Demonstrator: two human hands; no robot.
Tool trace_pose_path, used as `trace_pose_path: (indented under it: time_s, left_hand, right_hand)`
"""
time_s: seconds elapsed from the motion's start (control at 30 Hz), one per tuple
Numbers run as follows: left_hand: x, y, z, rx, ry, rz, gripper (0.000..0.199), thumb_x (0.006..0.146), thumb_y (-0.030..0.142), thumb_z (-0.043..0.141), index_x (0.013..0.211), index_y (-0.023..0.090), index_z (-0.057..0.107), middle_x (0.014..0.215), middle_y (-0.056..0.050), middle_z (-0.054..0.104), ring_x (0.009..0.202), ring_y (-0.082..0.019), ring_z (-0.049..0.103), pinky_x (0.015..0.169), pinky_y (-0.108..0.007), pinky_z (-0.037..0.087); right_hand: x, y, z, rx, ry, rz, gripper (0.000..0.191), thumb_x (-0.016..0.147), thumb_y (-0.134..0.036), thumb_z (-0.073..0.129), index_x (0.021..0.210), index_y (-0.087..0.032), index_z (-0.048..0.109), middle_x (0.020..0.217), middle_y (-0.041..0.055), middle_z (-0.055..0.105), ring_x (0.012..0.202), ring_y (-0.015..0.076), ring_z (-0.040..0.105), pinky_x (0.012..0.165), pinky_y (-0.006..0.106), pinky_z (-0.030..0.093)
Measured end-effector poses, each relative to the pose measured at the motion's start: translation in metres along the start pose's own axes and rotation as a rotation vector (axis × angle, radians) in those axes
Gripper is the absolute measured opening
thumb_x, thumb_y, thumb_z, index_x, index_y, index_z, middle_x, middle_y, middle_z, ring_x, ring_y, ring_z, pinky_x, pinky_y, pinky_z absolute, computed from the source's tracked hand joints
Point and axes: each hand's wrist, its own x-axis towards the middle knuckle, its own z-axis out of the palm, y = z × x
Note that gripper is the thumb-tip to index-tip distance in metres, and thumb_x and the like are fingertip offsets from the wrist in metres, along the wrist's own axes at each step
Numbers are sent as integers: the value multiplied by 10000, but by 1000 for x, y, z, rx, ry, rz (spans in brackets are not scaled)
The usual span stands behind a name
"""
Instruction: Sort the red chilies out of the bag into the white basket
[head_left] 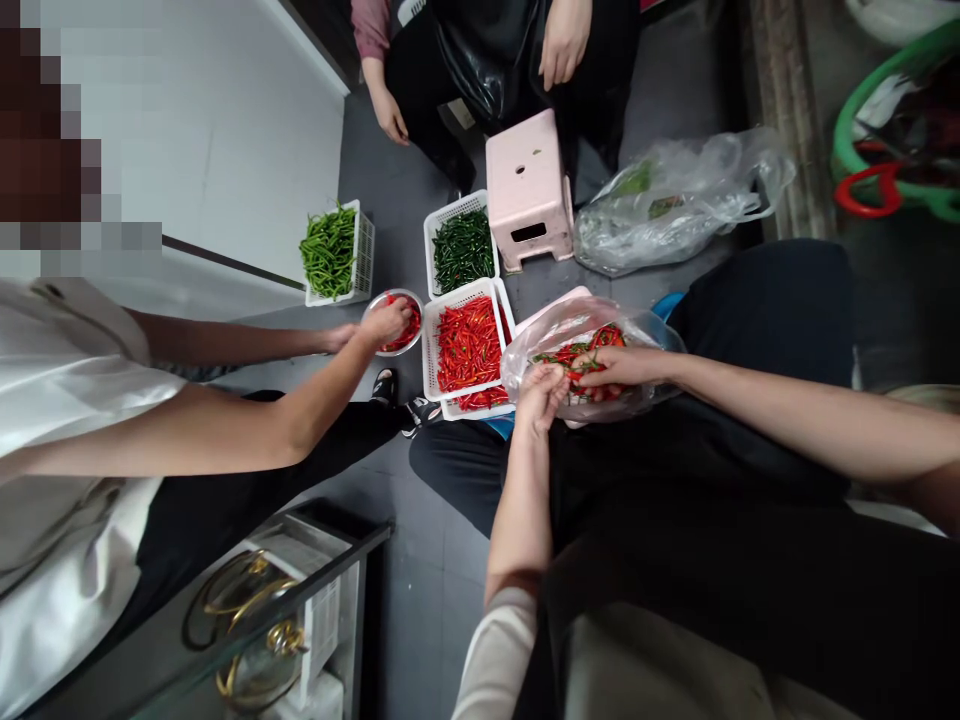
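Note:
A clear plastic bag of red chillies with green stems lies open in front of my lap. My right hand reaches into it from the right, fingers closed around some of these chillies. At the bag's left edge is my left hand, its fingers curled together; what they hold, if anything, is too small to make out. Just left of that hand, a white basket of red chillies is stacked on another white basket, also with red chillies.
Behind these sits a basket of dark green chillies, beside a pink stool. Long green chillies fill another basket. A co-worker's hand is in a bowl of red chillies. Another person sits opposite, near a plastic bag.

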Motion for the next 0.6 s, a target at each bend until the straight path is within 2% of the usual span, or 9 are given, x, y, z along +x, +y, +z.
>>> trace_pose_path:
  time_s: [0.1,0.2,0.27,0.33,0.4,0.5,0.6]
  left_hand:
    - [1,-2,-5,42,-24,-64,114,748,140,657,848,139,600,681,3,592,580,-51,575,673,-182,500]
    - [-1,-5,-6,141,50,46,404,743,210,690,1118,215,540,804,-10,624,676,-99,612,660,-228,530]
    - [-4,-9,-3,150,60,57,529,736,318,704,1214,273,482,909,-22,630,761,-141,631,693,-290,546]
    - [-5,-15,1,126,-5,-16,494,743,407,683,1186,261,521,930,-37,631,793,-166,640,739,-333,542]
    - [-4,-22,6,99,-62,-60,398,757,418,664,1090,211,591,861,-43,635,770,-164,645,776,-339,530]
    - [0,-32,11,38,-65,-9,267,774,336,656,973,159,637,793,-41,635,733,-133,638,809,-304,512]
    - [0,-33,13,-53,-60,59,214,795,288,619,954,145,629,868,-57,651,747,-121,634,813,-289,503]
  right_hand:
    - [3,0,-3,-117,55,-19,438,726,-587,598,838,-164,563,587,6,578,487,120,496,444,219,353]
    - [6,3,-3,-221,167,52,385,721,-541,609,716,-165,527,518,11,546,445,122,472,414,226,323]
    - [9,8,-1,-231,232,78,335,725,-485,613,740,-163,518,515,7,538,435,121,460,405,226,314]
    - [13,13,1,-204,282,28,315,721,-423,621,860,-159,522,553,-7,543,468,126,480,421,221,335]
    - [15,18,5,-161,299,-49,388,710,-378,631,1003,-161,497,599,-26,544,507,131,503,443,216,357]
    - [14,18,10,-9,252,-90,504,719,-368,631,1142,-175,435,633,-39,541,524,127,515,457,213,367]
    - [10,14,14,205,220,-94,511,744,-410,625,1152,-183,417,659,-25,563,521,118,508,458,212,364]
